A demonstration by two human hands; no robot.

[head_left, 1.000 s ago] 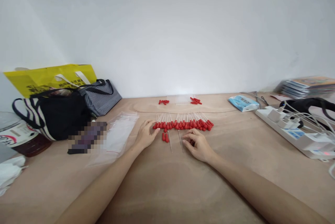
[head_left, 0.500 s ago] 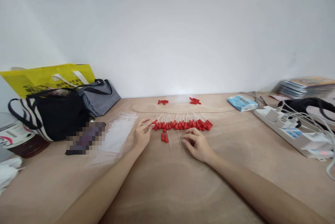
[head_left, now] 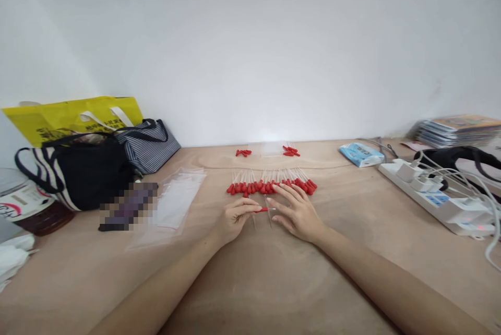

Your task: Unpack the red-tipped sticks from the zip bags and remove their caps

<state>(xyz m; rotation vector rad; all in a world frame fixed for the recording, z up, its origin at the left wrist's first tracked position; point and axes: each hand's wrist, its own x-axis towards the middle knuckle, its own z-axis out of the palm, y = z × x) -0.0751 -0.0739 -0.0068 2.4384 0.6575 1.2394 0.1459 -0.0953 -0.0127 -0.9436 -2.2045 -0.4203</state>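
My left hand (head_left: 234, 220) is closed in a pinch on a red rubber bulb (head_left: 261, 210), held lying sideways with its end toward my right hand. My right hand (head_left: 300, 215) is open, fingers spread, close to that end and over part of the row of red-bulbed glass droppers (head_left: 245, 187). Whether its fingertips touch the row I cannot tell. Two thin glass tubes, a left one (head_left: 254, 223) and a right one (head_left: 269, 216), lie between my hands, partly covered by the held bulb and my fingers.
Loose red bulbs (head_left: 243, 153), more red bulbs (head_left: 291, 151) and a clear bag (head_left: 271, 149) lie by the wall. Clear zip bags (head_left: 180, 199) and a pixelated dark object (head_left: 131, 207) are left. A power strip (head_left: 434, 196) and blue tissue pack (head_left: 360, 154) sit right.
My left hand has come nearer and rightward from the row's left end and now shows a red bulb. The two loose bulbs there are hidden. My right hand's fingers have spread.
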